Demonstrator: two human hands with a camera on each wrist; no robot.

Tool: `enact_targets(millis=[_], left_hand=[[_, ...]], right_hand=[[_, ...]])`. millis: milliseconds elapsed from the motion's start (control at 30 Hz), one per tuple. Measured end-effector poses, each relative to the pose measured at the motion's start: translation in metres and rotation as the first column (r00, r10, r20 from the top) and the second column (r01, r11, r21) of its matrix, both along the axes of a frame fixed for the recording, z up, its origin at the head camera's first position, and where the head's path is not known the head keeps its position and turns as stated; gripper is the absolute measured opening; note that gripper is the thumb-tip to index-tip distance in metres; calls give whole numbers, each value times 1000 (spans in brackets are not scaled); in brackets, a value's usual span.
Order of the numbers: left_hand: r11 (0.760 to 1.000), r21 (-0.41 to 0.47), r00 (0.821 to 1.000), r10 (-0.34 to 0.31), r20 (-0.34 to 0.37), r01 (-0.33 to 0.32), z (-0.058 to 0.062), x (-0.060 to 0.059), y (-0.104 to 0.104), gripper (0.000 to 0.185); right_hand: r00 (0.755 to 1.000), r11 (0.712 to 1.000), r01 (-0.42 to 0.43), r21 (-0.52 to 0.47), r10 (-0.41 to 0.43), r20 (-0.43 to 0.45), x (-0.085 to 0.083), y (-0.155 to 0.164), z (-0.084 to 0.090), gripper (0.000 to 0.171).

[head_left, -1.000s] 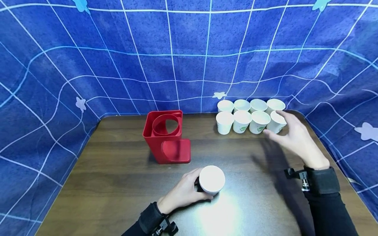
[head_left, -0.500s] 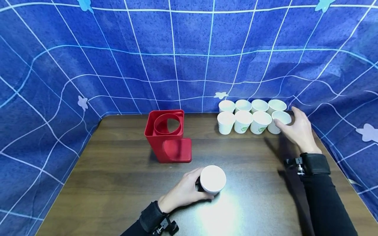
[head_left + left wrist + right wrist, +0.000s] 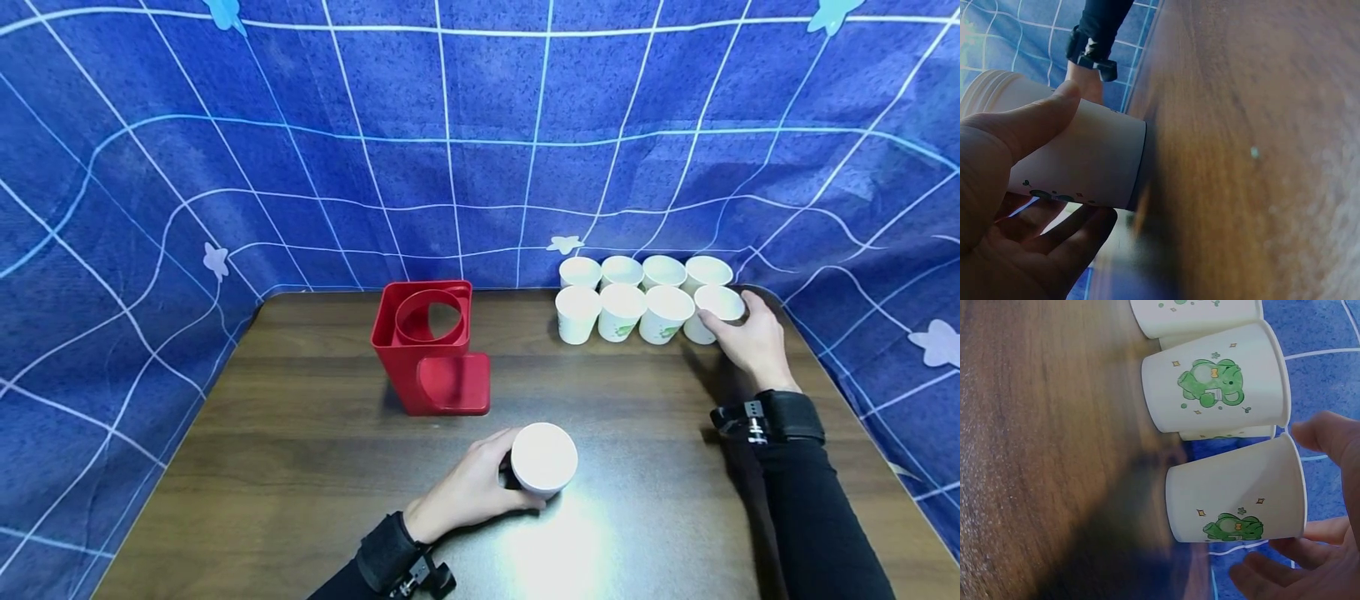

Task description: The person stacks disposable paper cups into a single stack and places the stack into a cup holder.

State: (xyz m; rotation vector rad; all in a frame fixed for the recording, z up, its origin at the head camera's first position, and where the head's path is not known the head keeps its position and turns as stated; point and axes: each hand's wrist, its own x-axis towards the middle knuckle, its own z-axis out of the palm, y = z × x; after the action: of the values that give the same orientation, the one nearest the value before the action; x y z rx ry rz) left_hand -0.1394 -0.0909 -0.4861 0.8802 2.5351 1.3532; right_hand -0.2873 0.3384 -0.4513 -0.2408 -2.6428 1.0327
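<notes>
My left hand grips a white paper cup near the middle of the table. Several rims stacked at its top in the left wrist view show nested paper cups; the thumb lies along one side and fingers curl round the other. At the back right, my right hand holds the front-right paper cup of a group by its rim. The right wrist view shows this cup, printed with a green bear, between thumb and fingers. The neighbouring paper cup stands beside it.
Other white paper cups stand upright in two rows near the back edge. A red holder with a round ring on top and a low side ledge stands left of centre. Blue gridded cloth surrounds the wooden table.
My right hand has moved from above and in front of the front-right cup to its right side, and its fingers now close about the rim. The left hand stays in place.
</notes>
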Motion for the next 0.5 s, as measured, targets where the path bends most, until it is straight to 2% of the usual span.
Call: enact_targets(millis=[333,500], left_hand=[[1000,11,1000,1,14,-1,-1,1,1,83],[1000,5,1000,4,4,-4,-2,1,1,82]], right_hand=[[999,999,38,-6,-38,-23,4,2,-5,70],[998,999,35,-9,-36,-53,14,1,-2,64]])
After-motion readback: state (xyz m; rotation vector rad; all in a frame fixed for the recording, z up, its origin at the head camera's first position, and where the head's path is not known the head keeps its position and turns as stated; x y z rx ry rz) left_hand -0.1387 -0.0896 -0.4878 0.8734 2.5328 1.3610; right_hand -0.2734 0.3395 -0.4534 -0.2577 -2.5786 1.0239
